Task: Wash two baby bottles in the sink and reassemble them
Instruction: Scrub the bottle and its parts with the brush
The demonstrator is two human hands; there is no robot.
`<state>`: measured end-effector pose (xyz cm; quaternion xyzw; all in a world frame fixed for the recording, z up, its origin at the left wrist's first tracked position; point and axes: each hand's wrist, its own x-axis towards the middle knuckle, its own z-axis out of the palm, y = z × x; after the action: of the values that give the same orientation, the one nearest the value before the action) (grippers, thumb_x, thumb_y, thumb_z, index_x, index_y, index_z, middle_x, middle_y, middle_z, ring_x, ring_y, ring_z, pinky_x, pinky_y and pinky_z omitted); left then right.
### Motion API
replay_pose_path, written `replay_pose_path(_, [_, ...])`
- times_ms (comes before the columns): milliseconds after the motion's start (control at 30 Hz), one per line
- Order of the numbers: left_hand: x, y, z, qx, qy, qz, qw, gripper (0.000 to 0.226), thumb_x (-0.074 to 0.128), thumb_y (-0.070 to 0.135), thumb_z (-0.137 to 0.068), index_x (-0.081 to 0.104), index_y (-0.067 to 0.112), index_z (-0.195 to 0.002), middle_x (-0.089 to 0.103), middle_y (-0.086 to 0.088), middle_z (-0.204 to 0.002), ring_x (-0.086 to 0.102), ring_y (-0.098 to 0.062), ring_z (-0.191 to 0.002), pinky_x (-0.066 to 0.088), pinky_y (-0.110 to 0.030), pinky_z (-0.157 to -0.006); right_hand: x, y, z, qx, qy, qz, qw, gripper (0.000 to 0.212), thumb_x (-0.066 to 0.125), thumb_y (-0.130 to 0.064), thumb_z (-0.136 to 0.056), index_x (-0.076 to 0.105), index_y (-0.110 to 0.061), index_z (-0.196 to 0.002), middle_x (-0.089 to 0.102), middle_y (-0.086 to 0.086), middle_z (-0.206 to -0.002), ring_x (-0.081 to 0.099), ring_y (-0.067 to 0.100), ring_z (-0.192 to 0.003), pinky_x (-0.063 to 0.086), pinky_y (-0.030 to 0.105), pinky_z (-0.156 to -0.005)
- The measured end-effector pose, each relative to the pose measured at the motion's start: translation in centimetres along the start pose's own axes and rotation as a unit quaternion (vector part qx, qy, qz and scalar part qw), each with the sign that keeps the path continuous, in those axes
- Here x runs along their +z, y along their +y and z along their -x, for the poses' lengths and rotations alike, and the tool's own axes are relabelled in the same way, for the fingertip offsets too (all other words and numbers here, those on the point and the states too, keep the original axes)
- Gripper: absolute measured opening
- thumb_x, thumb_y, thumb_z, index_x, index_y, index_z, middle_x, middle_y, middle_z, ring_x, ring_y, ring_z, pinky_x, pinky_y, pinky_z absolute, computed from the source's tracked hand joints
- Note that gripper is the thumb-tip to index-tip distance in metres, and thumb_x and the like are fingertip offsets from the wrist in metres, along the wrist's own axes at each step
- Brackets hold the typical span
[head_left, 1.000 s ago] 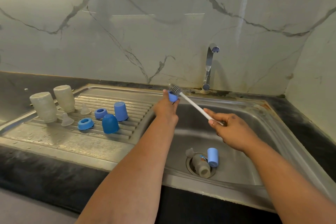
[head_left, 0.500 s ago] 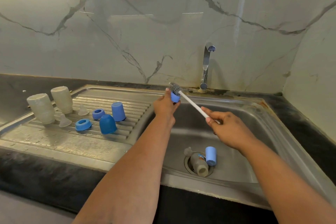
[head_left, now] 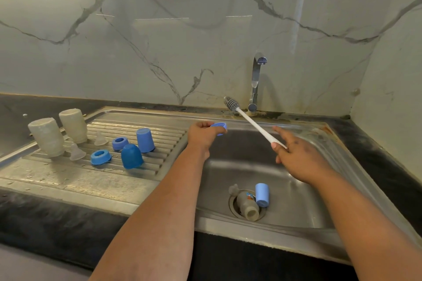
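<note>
Brush point(head_left: 230, 104) now withdrawn from ring point(head_left: 219, 126); left hand point(head_left: 204, 135) pinches ring, right hand point(head_left: 296, 157) grips handle. Light, wet, slippery; hold rim, 9 o'clock.

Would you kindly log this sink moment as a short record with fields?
left hand: left hand grips a blue ring
right hand: right hand holds the bottle brush by its white handle, bristles up near the tap
drainboard: two upturned bottles, two teats, two blue rings, two blue caps
sink basin: one bottle, a teat and a blue cap by the drain
</note>
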<state>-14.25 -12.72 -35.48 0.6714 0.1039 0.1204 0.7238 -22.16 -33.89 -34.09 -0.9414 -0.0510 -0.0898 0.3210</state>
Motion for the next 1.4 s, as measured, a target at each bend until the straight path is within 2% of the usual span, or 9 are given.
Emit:
replay_pose_path(67, [-0.2,0.3,-0.1,-0.033,-0.025,0.049,0.998,0.030,0.071,-0.009,-0.073,0.061,0.013,-0.089,0.060,-0.002,-0.081,0.055,-0.012,-0.074,0.045,-0.027,-0.072,-0.1,0.3,-0.1,-0.009,0.007,0.010,1.000,0.032,0.049,-0.034,-0.099,0.037,-0.040,-0.128,0.067,0.000,-0.085,0.060,0.015,-0.071,0.050,0.030,-0.061])
replay_pose_path(167, [-0.5,0.7,-0.3,-0.087,-0.048,0.157,0.983,0.032,0.062,-0.010,-0.079,0.058,0.012,-0.102,0.059,-0.006,-0.089,0.057,-0.018,-0.082,0.047,-0.038,-0.087,-0.8,0.2,0.1,-0.025,0.005,0.024,0.999,0.016,0.052,-0.036,-0.097,0.044,-0.038,-0.111,0.067,-0.002,-0.078,0.060,0.015,-0.070,0.045,0.027,-0.059])
replay_pose_path(367, [-1.8,0.9,-1.2,-0.098,-0.058,0.341,0.933,0.016,0.060,0.002,-0.092,0.056,0.000,-0.107,0.060,-0.015,-0.100,0.061,-0.020,-0.085,0.057,-0.023,-0.074,-0.7,0.4,0.1,-0.044,0.000,-0.001,0.999,0.007,0.055,-0.041,-0.094,0.049,-0.041,-0.098,0.065,-0.001,-0.075,0.064,0.016,-0.068,0.049,0.031,-0.065])
replay_pose_path(433, [-2.0,0.5,-1.4,-0.097,-0.050,0.335,0.936,0.025,0.063,0.011,-0.092,0.056,0.004,-0.115,0.060,-0.013,-0.104,0.060,-0.017,-0.083,0.056,-0.018,-0.063,-0.3,0.3,-0.1,-0.039,-0.015,-0.045,0.998,0.004,0.054,-0.038,-0.096,0.050,-0.040,-0.096,0.065,0.000,-0.073,0.067,0.014,-0.062,0.051,0.031,-0.064])
replay_pose_path(533, [-2.3,0.1,-1.3,-0.113,-0.054,0.308,0.943,0.025,0.068,0.027,-0.089,0.062,0.005,-0.101,0.059,-0.009,-0.094,0.055,-0.012,-0.073,0.051,-0.016,-0.058,0.1,0.2,-0.1,-0.042,-0.061,-0.061,0.995,0.006,0.052,-0.035,-0.098,0.052,-0.041,-0.099,0.064,0.000,-0.072,0.065,0.012,-0.056,0.048,0.028,-0.056])
replay_pose_path(800, [-2.2,0.2,-1.2,-0.119,-0.057,0.299,0.945,0.042,0.058,0.038,-0.094,0.054,0.004,-0.118,0.066,-0.019,-0.106,0.063,-0.031,-0.108,0.053,-0.035,-0.090,1.3,-0.2,0.0,-0.007,-0.165,-0.185,0.969,0.025,0.055,-0.026,-0.098,0.064,-0.040,-0.117,0.058,0.000,-0.070,0.047,0.007,-0.050,0.037,0.017,-0.045])
replay_pose_path(967, [-1.3,-0.2,-1.0,-0.131,-0.038,0.175,0.975,0.033,0.053,0.041,-0.097,0.055,0.008,-0.098,0.066,-0.014,-0.097,0.065,-0.023,-0.084,0.055,-0.032,-0.079,1.1,-0.7,-0.5,-0.026,-0.078,0.038,0.996,0.017,0.053,-0.032,-0.098,0.059,-0.041,-0.110,0.061,-0.006,-0.093,0.053,0.008,-0.073,0.040,0.024,-0.060])
replay_pose_path(1133, [-1.8,0.0,-1.5,-0.180,-0.036,0.221,0.958,0.033,0.055,0.040,-0.096,0.053,0.007,-0.100,0.063,-0.020,-0.104,0.063,-0.033,-0.105,0.052,-0.038,-0.094,2.6,-1.8,0.4,-0.064,0.009,0.140,0.988,0.023,0.040,-0.038,-0.101,0.049,-0.044,-0.122,0.064,-0.006,-0.096,0.057,0.016,-0.076,0.044,0.031,-0.060])
replay_pose_path(1400, [-3.6,-0.7,-1.6,-0.251,-0.033,0.276,0.927,0.041,0.062,0.033,-0.092,0.054,-0.004,-0.109,0.064,-0.022,-0.095,0.065,-0.030,-0.084,0.055,-0.037,-0.083,1.3,-1.7,0.6,-0.117,-0.060,0.132,0.982,0.021,0.048,-0.041,-0.098,0.053,-0.046,-0.118,0.066,-0.012,-0.105,0.059,0.010,-0.079,0.052,0.033,-0.071])
